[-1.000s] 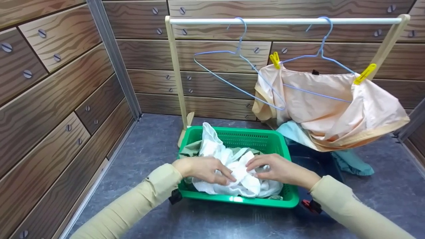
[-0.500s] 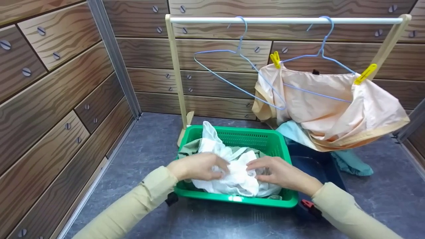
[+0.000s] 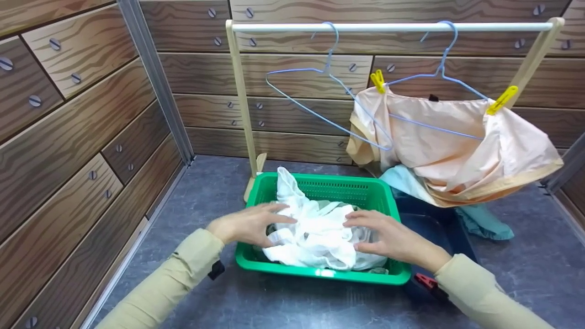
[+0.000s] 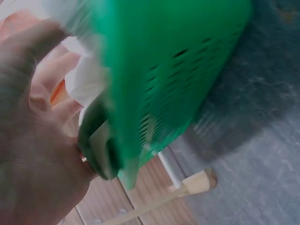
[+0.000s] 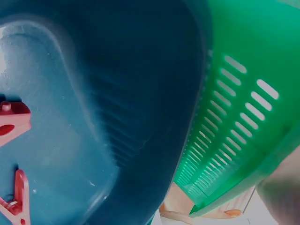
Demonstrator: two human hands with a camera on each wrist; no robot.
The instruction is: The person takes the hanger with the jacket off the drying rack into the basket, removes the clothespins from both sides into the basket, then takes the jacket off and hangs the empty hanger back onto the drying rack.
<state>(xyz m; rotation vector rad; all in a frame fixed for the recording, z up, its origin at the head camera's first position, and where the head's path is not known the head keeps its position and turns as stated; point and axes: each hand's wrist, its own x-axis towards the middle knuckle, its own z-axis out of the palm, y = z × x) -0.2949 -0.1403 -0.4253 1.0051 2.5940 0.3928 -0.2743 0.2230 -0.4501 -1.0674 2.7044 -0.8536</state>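
Note:
A green plastic basket [image 3: 283, 269] holds a crumpled white cloth [image 3: 320, 233], one end of which sticks up at the back left. Over the basket's left side my left hand [image 3: 251, 224] is spread, thumb apart from the fingers, beside the cloth. My right hand [image 3: 388, 233] is at the cloth's right side with fingers extended; whether its fingertips touch the fabric I cannot tell. In the left wrist view the left hand [image 4: 42, 126] is by the basket wall [image 4: 159, 70], and olive fabric [image 4: 96, 136] shows inside. Only a blurred edge of the right hand enters its wrist view.
Behind, a rack with a white rail [image 3: 388, 28] carries a bare blue hanger [image 3: 329, 73] and a peach garment [image 3: 438, 151] held by yellow clothespins [image 3: 377, 82]. A dark blue bin [image 5: 140, 93] with red clothespins [image 5: 14, 122] adjoins the basket. Teal cloth [image 3: 486, 224] lies farther right.
My left hand has lifted from the middle of the white cloth and moved left to the basket's side, its fingers spreading. The right hand has barely shifted, with its fingers a little wider apart.

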